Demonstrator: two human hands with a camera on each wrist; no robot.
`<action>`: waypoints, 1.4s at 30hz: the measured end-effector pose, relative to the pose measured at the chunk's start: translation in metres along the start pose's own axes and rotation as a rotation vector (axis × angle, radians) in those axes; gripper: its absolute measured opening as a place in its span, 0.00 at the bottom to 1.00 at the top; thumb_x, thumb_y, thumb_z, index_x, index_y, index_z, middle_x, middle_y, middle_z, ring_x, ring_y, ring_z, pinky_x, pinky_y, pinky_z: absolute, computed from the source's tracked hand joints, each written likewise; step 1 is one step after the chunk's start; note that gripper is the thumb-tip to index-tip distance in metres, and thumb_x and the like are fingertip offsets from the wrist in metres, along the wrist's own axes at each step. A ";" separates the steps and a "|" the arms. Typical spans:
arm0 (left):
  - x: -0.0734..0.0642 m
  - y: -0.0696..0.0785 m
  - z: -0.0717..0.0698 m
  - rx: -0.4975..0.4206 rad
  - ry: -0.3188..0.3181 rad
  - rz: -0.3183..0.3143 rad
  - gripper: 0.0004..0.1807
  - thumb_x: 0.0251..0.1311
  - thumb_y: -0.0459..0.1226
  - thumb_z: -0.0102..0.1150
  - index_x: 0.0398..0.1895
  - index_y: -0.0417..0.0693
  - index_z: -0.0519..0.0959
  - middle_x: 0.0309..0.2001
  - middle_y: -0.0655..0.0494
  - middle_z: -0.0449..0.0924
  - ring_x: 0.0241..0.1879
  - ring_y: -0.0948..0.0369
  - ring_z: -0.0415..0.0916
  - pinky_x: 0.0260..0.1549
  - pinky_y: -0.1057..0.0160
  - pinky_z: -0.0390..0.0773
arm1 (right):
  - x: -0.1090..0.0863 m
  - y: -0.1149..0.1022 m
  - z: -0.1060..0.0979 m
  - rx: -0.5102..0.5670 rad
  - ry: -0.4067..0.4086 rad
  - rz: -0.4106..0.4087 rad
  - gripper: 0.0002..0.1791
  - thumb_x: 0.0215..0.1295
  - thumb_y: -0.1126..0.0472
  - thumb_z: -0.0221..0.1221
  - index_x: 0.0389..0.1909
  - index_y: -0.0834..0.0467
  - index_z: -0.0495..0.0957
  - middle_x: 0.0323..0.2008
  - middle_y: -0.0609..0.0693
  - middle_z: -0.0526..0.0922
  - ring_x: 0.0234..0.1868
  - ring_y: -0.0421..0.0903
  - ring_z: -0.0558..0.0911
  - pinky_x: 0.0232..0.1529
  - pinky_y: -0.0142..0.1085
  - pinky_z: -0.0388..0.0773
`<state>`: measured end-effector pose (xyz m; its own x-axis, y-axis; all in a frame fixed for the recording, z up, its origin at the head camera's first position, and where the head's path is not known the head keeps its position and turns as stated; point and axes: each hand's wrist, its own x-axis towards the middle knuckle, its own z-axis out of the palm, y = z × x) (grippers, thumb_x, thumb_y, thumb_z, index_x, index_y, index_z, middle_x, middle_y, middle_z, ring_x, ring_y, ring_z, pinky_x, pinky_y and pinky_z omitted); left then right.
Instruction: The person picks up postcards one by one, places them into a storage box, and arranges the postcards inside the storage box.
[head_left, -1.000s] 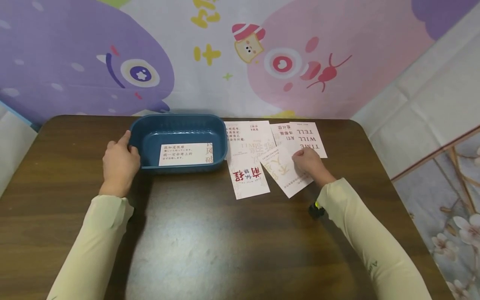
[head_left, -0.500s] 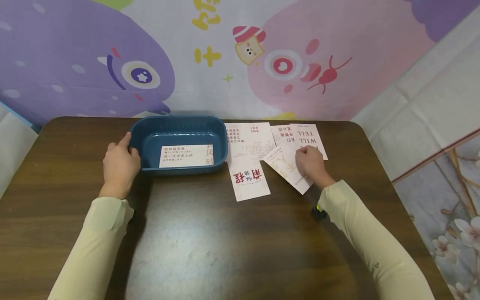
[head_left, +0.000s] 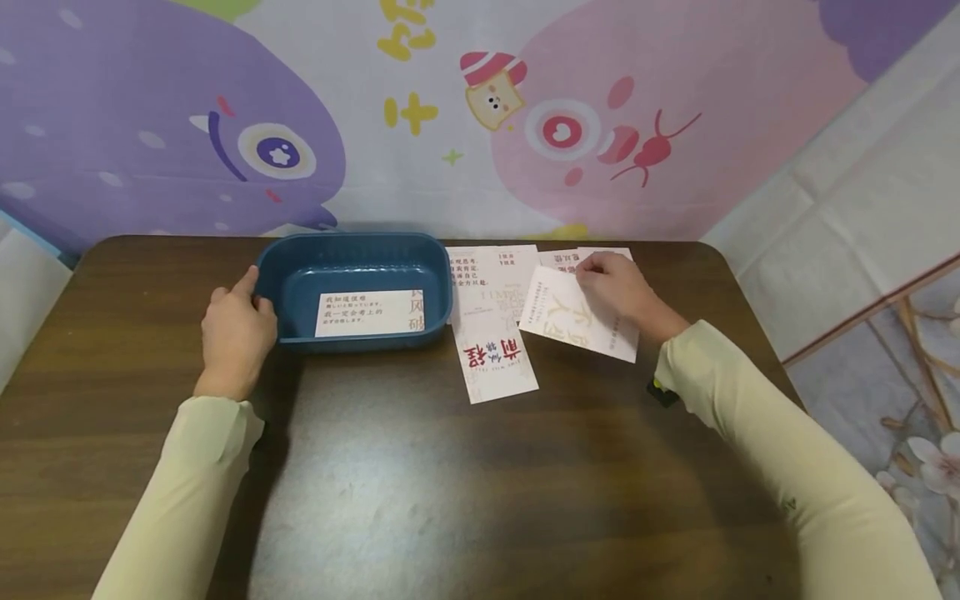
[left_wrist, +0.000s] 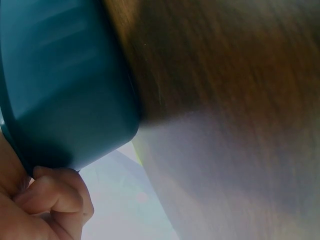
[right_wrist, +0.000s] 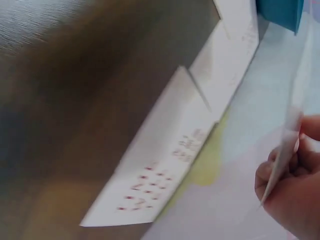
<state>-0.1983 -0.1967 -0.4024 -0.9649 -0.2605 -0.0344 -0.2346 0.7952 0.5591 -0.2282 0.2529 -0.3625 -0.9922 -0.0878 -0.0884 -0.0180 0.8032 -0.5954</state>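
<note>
My left hand point(head_left: 238, 333) grips the left end of a dark teal plastic tub point(head_left: 352, 273), its index finger laid along the rim. In the left wrist view, curled fingers point(left_wrist: 60, 192) press against the outside of the tub's end wall. Inside the tub lies a white printed card point(head_left: 360, 315). My right hand point(head_left: 626, 292) pinches another white card point(head_left: 555, 312) with pale gold lettering by its upper edge. That card is lifted above the cards behind it, and the right wrist view shows it edge-on point(right_wrist: 290, 145).
Several printed cards overlap along the table's back edge, right of the tub; one with red lettering point(head_left: 495, 367) reaches furthest forward. The brown wooden table point(head_left: 420, 483) ends at a cartoon-printed backdrop point(head_left: 435, 183). A light panel point(head_left: 847, 192) stands at the right.
My right hand has picked up the gold-lettered card from the pile, raising it toward the back and turning it. My left hand and the tub have stayed put.
</note>
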 end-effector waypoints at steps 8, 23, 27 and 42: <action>-0.001 -0.001 0.001 0.005 0.004 0.008 0.29 0.65 0.35 0.34 0.72 0.45 0.54 0.53 0.24 0.64 0.47 0.33 0.66 0.49 0.37 0.66 | 0.005 -0.034 -0.002 0.049 -0.097 -0.080 0.13 0.65 0.61 0.50 0.42 0.64 0.78 0.45 0.59 0.78 0.48 0.51 0.72 0.55 0.43 0.64; 0.001 -0.001 0.001 0.005 -0.001 -0.001 0.29 0.66 0.36 0.34 0.72 0.46 0.53 0.55 0.24 0.64 0.48 0.33 0.66 0.50 0.37 0.65 | 0.011 -0.070 0.004 0.075 -0.154 -0.108 0.13 0.65 0.62 0.51 0.43 0.64 0.78 0.45 0.59 0.80 0.48 0.50 0.74 0.57 0.43 0.65; 0.001 -0.001 0.001 0.007 -0.001 -0.001 0.29 0.66 0.36 0.34 0.72 0.46 0.53 0.55 0.24 0.64 0.48 0.33 0.66 0.50 0.37 0.66 | 0.012 -0.075 0.006 0.089 -0.158 -0.124 0.13 0.64 0.63 0.51 0.43 0.65 0.78 0.45 0.60 0.80 0.50 0.51 0.75 0.58 0.43 0.66; 0.000 -0.001 0.001 0.006 0.003 -0.004 0.29 0.66 0.36 0.34 0.72 0.47 0.53 0.55 0.25 0.64 0.46 0.34 0.66 0.49 0.38 0.67 | 0.019 -0.087 0.009 0.110 -0.155 -0.168 0.12 0.64 0.64 0.51 0.40 0.66 0.79 0.42 0.61 0.80 0.47 0.51 0.75 0.55 0.42 0.67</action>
<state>-0.1984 -0.1971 -0.4044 -0.9636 -0.2651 -0.0343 -0.2391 0.7977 0.5537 -0.2446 0.1756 -0.3198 -0.9454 -0.3110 -0.0975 -0.1591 0.7013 -0.6949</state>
